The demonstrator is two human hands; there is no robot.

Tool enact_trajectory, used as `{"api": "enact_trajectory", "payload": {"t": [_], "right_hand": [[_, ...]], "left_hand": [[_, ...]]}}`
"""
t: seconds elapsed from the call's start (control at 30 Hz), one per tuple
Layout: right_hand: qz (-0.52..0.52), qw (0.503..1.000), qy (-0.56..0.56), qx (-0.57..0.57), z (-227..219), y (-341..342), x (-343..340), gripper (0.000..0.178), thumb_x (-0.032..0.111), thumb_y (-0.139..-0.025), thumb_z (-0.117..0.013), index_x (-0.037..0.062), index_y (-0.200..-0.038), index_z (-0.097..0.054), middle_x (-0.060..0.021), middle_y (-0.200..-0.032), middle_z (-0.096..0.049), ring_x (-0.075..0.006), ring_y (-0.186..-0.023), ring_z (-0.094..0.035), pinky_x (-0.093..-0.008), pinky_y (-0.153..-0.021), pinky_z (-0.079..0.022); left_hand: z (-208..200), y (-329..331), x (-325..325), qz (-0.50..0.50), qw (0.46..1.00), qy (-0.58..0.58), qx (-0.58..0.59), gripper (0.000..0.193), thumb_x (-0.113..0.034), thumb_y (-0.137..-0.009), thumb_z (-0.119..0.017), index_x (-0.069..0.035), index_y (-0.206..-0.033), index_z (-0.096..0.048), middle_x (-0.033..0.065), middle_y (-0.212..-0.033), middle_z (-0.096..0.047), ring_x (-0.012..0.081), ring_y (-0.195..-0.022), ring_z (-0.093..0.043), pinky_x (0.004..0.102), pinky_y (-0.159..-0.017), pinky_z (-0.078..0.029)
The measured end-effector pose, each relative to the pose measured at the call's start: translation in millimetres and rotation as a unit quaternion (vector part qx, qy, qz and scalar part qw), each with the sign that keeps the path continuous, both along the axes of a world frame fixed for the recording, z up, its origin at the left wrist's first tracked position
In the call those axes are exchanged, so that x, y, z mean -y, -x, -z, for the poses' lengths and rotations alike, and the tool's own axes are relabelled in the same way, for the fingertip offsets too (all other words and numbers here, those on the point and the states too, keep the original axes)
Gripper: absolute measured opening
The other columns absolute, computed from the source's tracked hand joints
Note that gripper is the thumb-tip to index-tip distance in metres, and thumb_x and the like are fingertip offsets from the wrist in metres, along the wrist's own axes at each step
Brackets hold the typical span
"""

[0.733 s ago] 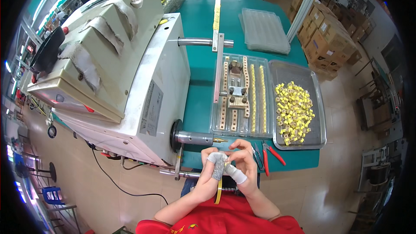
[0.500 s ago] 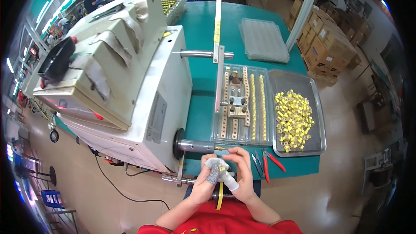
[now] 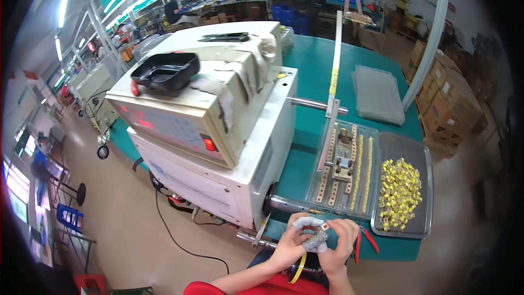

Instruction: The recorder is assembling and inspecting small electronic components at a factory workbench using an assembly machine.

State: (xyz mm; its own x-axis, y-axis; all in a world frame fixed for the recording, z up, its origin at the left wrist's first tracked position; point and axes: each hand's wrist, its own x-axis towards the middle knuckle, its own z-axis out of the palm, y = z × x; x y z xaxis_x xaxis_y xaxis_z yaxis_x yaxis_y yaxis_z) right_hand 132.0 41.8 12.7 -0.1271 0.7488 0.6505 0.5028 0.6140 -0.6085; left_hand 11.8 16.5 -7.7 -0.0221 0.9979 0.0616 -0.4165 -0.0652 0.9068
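My left hand and my right hand meet in front of the machine's lower shaft. Fingertips of both hands close around a small square bobbin, pale with a dark hole in its middle. White and grey wraps cover some fingers and thumbs. Just below my hands is a roll of yellow tape, partly hidden. Red-handled pliers lie right of my right hand, partly covered by it. Beyond the shaft, a clear tray carries rows of small square bobbins, some yellow, under a metal fixture.
A white winding machine with a black dish on top fills the left. A metal tray of loose yellow bobbins stands right on the green table. Stacked clear trays, a post and cartons are farther back.
The view has turned left and up, so everything sits farther right and lower. My hands have turned, and the small bobbin now shows its hole between the fingertips.
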Motion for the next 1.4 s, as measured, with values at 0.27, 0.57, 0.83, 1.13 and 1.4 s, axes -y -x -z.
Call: {"api": "enact_trajectory", "payload": {"t": [0.27,0.57,0.83,1.13,1.4], "right_hand": [[0.008,0.999,-0.035,0.038,0,2,2,0.037,0.008,-0.064,-0.064,0.0031,-0.099,-0.054,-0.0111,-0.092,-0.051,-0.0296,-0.084,-0.047,-0.0421,-0.077,-0.037],[-0.055,0.984,0.112,-0.126,2,-1,9,0.027,0.014,-0.069,-0.064,0.0032,-0.093,-0.059,-0.0099,-0.087,-0.048,-0.0251,-0.083,-0.046,-0.0343,-0.074,-0.038],[-0.083,0.979,0.138,-0.125,0,1,5,0.033,0.006,-0.060,-0.072,0.0064,-0.091,-0.062,-0.0086,-0.092,-0.048,-0.0229,-0.085,-0.046,-0.0312,-0.073,-0.040],[-0.094,0.983,0.100,-0.123,12,-4,1,0.021,0.014,-0.072,-0.067,0.0046,-0.089,-0.059,-0.0091,-0.092,-0.049,-0.0228,-0.086,-0.045,-0.0319,-0.075,-0.037],[-0.068,0.990,0.032,-0.118,21,-8,3,0.020,0.009,-0.067,-0.069,0.0064,-0.083,-0.058,-0.0081,-0.087,-0.050,-0.0243,-0.083,-0.047,-0.0335,-0.073,-0.038]], "left_hand": [[-5,4,-2,0.005,0.997,0.058,0.044,0.033,-0.007,-0.081,-0.058,0.001,-0.112,-0.048,0.0024,-0.112,-0.035,0.0128,-0.097,-0.048,0.0269,-0.084,-0.042],[9,16,3,0.165,0.936,0.173,0.260,0.044,-0.024,-0.084,-0.058,-0.002,-0.118,-0.043,0.0063,-0.106,-0.051,0.0146,-0.099,-0.049,0.0301,-0.084,-0.041],[-7,18,-3,0.184,0.899,0.211,0.337,0.025,-0.015,-0.083,-0.057,-0.001,-0.103,-0.049,0.0026,-0.087,-0.049,0.0108,-0.077,-0.046,0.0247,-0.071,-0.040],[-11,19,-6,0.211,0.891,0.228,0.332,0.021,-0.009,-0.083,-0.055,-0.001,-0.102,-0.049,0.0031,-0.090,-0.051,0.0107,-0.081,-0.047,0.0238,-0.070,-0.039],[-8,10,-3,0.225,0.899,0.227,0.299,0.025,-0.009,-0.083,-0.056,0.002,-0.104,-0.047,0.0042,-0.092,-0.050,0.0099,-0.082,-0.046,0.0224,-0.070,-0.039]]}}
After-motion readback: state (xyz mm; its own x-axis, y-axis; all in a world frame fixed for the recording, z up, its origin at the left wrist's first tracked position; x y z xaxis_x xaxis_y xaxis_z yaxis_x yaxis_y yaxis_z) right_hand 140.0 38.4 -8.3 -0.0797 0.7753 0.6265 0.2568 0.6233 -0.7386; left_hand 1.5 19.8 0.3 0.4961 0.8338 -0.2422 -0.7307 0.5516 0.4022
